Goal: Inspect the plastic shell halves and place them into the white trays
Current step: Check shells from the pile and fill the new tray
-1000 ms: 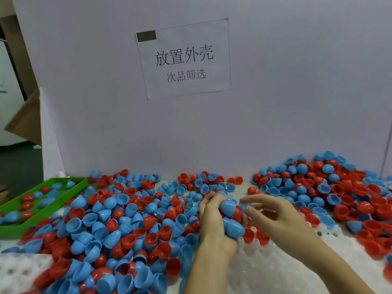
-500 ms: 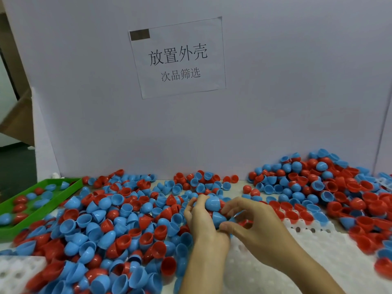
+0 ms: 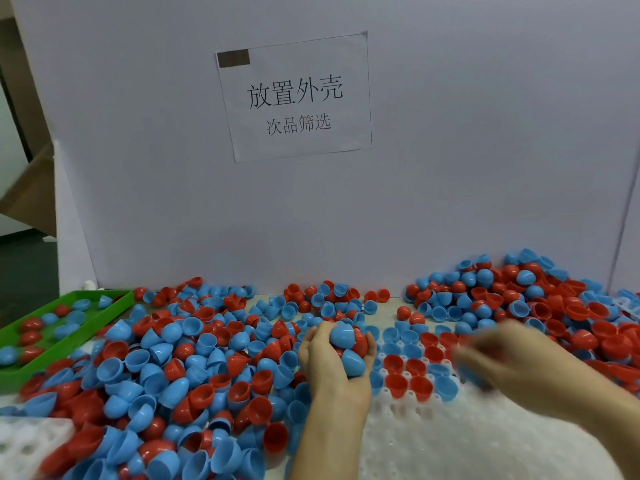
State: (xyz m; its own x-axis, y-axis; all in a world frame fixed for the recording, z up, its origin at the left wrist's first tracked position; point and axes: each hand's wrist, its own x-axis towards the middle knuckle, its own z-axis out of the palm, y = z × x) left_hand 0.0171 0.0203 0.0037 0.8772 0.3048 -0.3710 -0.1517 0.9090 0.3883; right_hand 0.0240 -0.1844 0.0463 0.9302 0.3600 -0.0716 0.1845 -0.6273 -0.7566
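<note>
Blue and red plastic shell halves [image 3: 180,362] lie heaped across the table. My left hand [image 3: 329,368] grips a cluster of shells [image 3: 348,344], blue and red, at the table's middle. My right hand [image 3: 512,365] is blurred by motion over the white tray [image 3: 450,441]; a blue shell [image 3: 472,375] shows under its fingers, and whether they hold it is unclear. The tray's far rows carry several red and blue shells [image 3: 412,372] seated in its cups.
A second pile of shells [image 3: 519,299] rises at the back right. A green tray [image 3: 114,306] with a few shells sits at the left. Another white tray's corner [image 3: 31,445] shows at the bottom left. A white board with a paper sign [image 3: 294,95] walls the back.
My right hand has pulled away from the left hand and swung right over the white tray. My left hand keeps its cluster of shells, with its palm turned more upward.
</note>
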